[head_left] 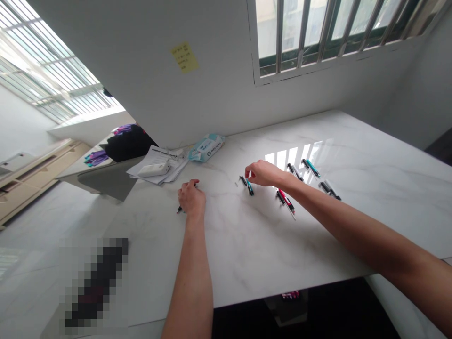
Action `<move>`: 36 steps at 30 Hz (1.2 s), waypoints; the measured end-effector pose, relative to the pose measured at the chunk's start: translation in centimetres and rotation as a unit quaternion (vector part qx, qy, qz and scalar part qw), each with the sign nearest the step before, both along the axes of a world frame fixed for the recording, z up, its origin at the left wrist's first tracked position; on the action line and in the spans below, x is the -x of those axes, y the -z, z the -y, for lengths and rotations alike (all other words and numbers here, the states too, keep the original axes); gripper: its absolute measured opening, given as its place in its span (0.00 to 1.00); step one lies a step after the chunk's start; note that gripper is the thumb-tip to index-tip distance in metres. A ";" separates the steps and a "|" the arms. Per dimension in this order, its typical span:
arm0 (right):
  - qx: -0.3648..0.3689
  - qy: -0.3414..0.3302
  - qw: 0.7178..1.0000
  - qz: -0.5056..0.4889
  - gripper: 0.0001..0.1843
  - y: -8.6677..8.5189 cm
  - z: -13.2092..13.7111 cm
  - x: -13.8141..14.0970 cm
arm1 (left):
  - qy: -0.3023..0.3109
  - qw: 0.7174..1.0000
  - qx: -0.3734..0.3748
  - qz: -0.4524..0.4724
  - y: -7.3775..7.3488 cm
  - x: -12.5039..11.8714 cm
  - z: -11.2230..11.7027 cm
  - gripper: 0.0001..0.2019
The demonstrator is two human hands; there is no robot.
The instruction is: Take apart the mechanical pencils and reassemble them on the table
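Black pen [180,209] is in the left hand [191,197], on the white table [236,249], seen from the head. The fingers are curled up tight around it, with the back of the hand on top. One end pokes out low on the left, toward the person, and a small dark bit shows at the top. So the pen leans, running from low left to high right.

The right hand [263,173] is over a blue-green pen [250,188]. Its fingers are bent down, and the tips are at the top of that pen. I can't tell if they pinch it or just touch it. This pen points almost straight at the person, leaning a bit to the right at the near end. A small black piece [243,180] is just beside it.

Near the right arm, a red pen [284,197] slants from high left to low right. A thin white stick [291,211] slants the same way. Farther back, another blue-green one [312,167] slants like that too.

The left hand hides the middle of the black pen. The right fingers hide the top of the blue-green pen. Big gray squares blur a dark thing [97,285] low on the left.
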State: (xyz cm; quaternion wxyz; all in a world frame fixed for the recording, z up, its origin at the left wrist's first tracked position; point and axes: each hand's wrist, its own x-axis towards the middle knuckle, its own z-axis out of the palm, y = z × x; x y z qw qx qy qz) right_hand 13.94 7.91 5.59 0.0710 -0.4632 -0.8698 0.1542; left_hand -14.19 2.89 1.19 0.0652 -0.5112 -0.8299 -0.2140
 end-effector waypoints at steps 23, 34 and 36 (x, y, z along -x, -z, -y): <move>0.017 -0.020 0.999 -0.019 0.13 -0.8 -0.2 -0.4 | 0.021 0.997 0.044 0.058 -1.0 -1.0 -0.4 0.25; 0.016 0.003 0.999 0.034 0.14 0.7 -0.9 -0.5 | 0.240 0.965 0.092 0.053 -0.9 -7.8 0.6 0.13; 0.030 -0.008 0.998 0.046 0.15 1.0 -1.0 -0.4 | 0.249 0.963 0.094 0.036 -0.5 -8.5 0.7 0.15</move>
